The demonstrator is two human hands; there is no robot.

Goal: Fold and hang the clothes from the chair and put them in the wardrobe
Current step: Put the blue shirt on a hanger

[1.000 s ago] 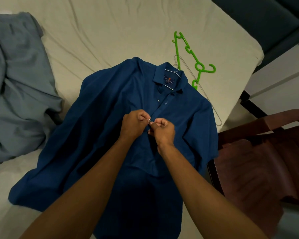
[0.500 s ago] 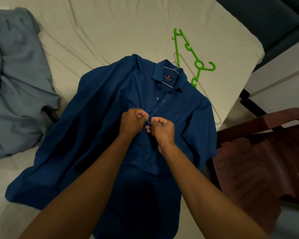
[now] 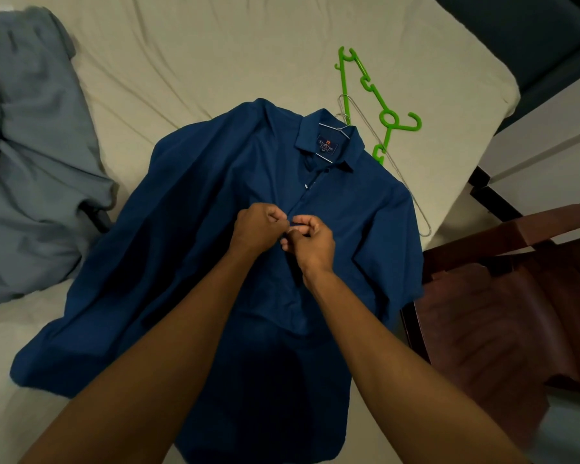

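Dark-blue collared cotton shirt spread on the cream-sheeted bed | left hand and right hand pinch its front placket, apparently at a button | green plastic hanger beyond right hand.

Bed sheet: cream, creased in long diagonal folds; it spreads under and all around the grip, reaching far beyond it, to its left and toward the near left corner of the view.
Mattress corner: rounded, well beyond the grip and to its right.
Dark upholstery: blue-grey, padded, past the mattress corner, far up and right of the grip.
Floor: pale, right of the grip, beside the bed's edge.
Black frame piece: low on the floor, right of the grip, just off the bed's edge.
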